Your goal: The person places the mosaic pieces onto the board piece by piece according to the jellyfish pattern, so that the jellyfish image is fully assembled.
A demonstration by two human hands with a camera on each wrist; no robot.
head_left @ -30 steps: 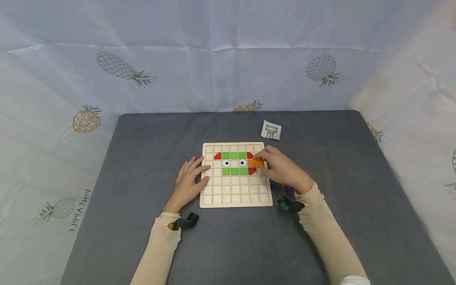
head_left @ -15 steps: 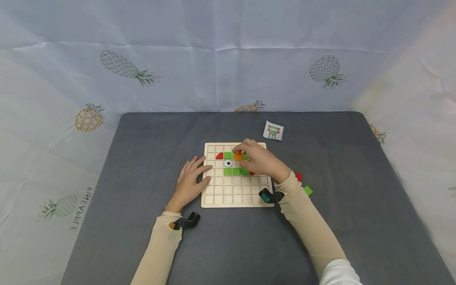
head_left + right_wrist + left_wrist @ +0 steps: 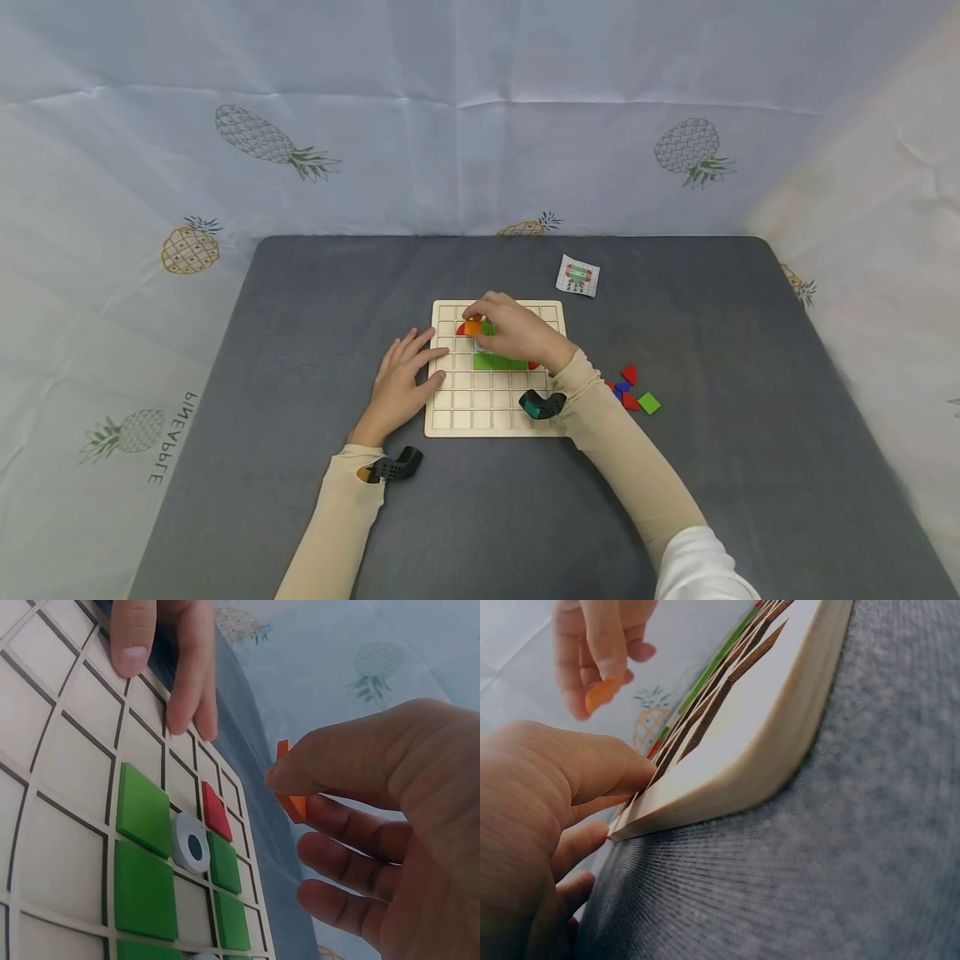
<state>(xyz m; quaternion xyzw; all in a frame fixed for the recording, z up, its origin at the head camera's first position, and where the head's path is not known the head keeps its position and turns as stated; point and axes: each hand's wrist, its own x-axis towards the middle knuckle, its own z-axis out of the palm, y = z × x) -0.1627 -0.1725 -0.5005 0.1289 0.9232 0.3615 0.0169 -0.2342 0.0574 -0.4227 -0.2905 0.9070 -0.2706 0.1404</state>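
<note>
My right hand (image 3: 517,333) pinches an orange tile (image 3: 291,802) between thumb and forefinger, held above the upper left of a wooden grid board (image 3: 495,408). The other fingers of that hand are bent behind the tile in the right wrist view. Beneath it sit green tiles (image 3: 142,810), a white round eye piece (image 3: 191,844) and a red rounded tile (image 3: 216,811). My left hand (image 3: 400,392) rests at the board's left edge, fingers extended and fingertips on the rim. In the head view my right hand and forearm hide part of the tile pattern.
Right of the board lies a small pile of loose red, blue and green tiles (image 3: 630,402). A printed picture card (image 3: 577,276) lies behind the board to the right. The dark grey table (image 3: 315,292) meets a pineapple-print cloth (image 3: 375,167) at the back.
My right hand has carried the orange tile leftward from the board's right side to its upper left. The loose tiles at right have come into fuller view. My left hand stays put.
</note>
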